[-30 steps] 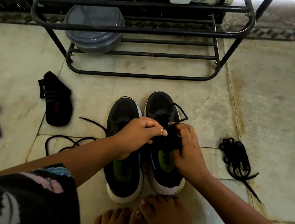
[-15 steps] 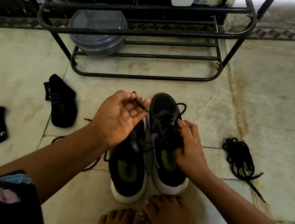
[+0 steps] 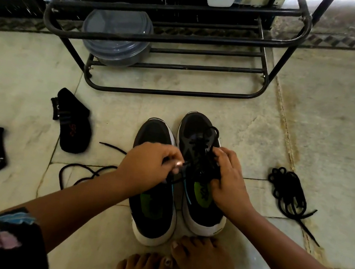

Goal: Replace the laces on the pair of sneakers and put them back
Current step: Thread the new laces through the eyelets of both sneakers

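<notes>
Fingers of the left hand [image 3: 151, 165] are curled in, pinching a black lace end just above the left sneaker [image 3: 153, 191], while the right hand [image 3: 228, 181] has its fingers bent over the laced throat of the right sneaker [image 3: 200, 176], gripping the tangle of lace there. Both shoes stand side by side on the floor, toes pointing to twelve o'clock toward the black shoe rack [image 3: 176, 39], heels close to the person's bare feet at six.

From where I stand this looks like the tightening or tying stage on the right shoe, and the left one shows no lacing that I can make out. To do it well, I'd say the right hand should pin the crossing flat against the tongue while the left draws its end out toward nine o'clock with a steady pull, so the rows cinch evenly and the two ends come out matched. A jerk would bunch the upper rows.

A loose lace [image 3: 84, 172] trails on the tiles at about eight o'clock from the shoes, and a coiled bundle of lace [image 3: 287, 191] lies well apart at three. Two black socks [image 3: 73, 125] lie off toward nine and ten.
</notes>
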The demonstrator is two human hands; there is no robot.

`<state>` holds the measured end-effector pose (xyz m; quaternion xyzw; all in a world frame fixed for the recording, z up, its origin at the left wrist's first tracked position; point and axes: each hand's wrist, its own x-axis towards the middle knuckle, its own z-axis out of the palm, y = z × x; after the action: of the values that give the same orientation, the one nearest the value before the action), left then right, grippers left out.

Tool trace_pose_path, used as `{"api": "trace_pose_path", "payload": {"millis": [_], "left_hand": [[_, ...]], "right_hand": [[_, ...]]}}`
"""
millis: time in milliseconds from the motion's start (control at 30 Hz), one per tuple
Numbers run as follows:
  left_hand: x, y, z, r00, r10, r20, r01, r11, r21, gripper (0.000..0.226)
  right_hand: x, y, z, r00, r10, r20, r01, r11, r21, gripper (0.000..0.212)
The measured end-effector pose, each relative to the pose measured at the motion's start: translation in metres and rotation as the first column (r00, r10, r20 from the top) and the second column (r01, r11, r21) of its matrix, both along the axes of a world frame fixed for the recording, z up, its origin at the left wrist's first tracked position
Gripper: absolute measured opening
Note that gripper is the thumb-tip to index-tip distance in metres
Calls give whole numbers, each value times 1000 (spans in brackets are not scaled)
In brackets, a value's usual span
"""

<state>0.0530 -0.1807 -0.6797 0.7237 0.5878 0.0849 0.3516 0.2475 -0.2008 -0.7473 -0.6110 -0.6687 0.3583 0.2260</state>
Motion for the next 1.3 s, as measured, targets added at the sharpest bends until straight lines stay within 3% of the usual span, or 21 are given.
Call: {"api": "trace_pose_path", "payload": {"millis": [67, 133, 200, 267, 333, 467, 633, 867, 967, 1033, 1133, 1233, 1300], "left_hand": [[4, 5, 3, 955, 145, 257, -144, 989, -26, 24], [10, 10, 9, 853, 323, 409, -312, 945, -97, 26], [20, 11, 17, 669, 497, 553, -401, 867, -295, 28], [27, 11, 27, 418, 614, 670, -356, 789, -501, 31], [29, 12, 32, 311, 635, 707, -279, 773, -570, 28], [27, 18, 33, 423, 602, 677, -213, 793, -572, 30], [16, 17, 19, 728, 536, 427, -322, 817, -478, 33], [7, 25, 19, 862, 446, 240, -312, 840, -443, 34], [5, 27, 22, 806, 502, 314, -369, 840, -398, 33], [4, 28, 23, 700, 600, 389, -460, 794, -397, 30], [2, 31, 24, 529, 724, 443, -551, 690, -470, 29], [4, 30, 30, 401, 793, 458, -490, 608, -624, 31], [7, 28, 32, 373, 805, 461, -420, 589, -690, 30]], "right_hand": [[0, 0, 0, 1000, 9, 12, -9, 1000, 9, 68], [-1, 0, 1, 1000, 12, 22, -12, 1000, 19, 68], [-1, -1, 1, 1000, 7, 20, -7, 1000, 23, 67], [-1, -2, 0, 1000, 4, 12, -4, 999, 31, 68], [-1, -2, -1, 1000, 9, 6, -9, 999, 45, 68], [-1, -2, 0, 1000, 5, -7, -4, 999, 52, 66], [0, -3, 1, 999, -8, -48, 10, 999, 41, 67], [-4, -5, 4, 996, -48, -78, 53, 997, 63, 61], [-2, -4, 7, 996, -45, -71, 49, 997, 55, 58], [1, -4, 11, 1000, 14, -26, -11, 995, 100, 54], [3, -2, 18, 973, 162, 163, -199, 949, 244, 42], [2, 5, 24, 908, 240, 343, -361, 864, 351, 25], [2, 13, 29, 874, 269, 405, -429, 818, 383, 20]]}}
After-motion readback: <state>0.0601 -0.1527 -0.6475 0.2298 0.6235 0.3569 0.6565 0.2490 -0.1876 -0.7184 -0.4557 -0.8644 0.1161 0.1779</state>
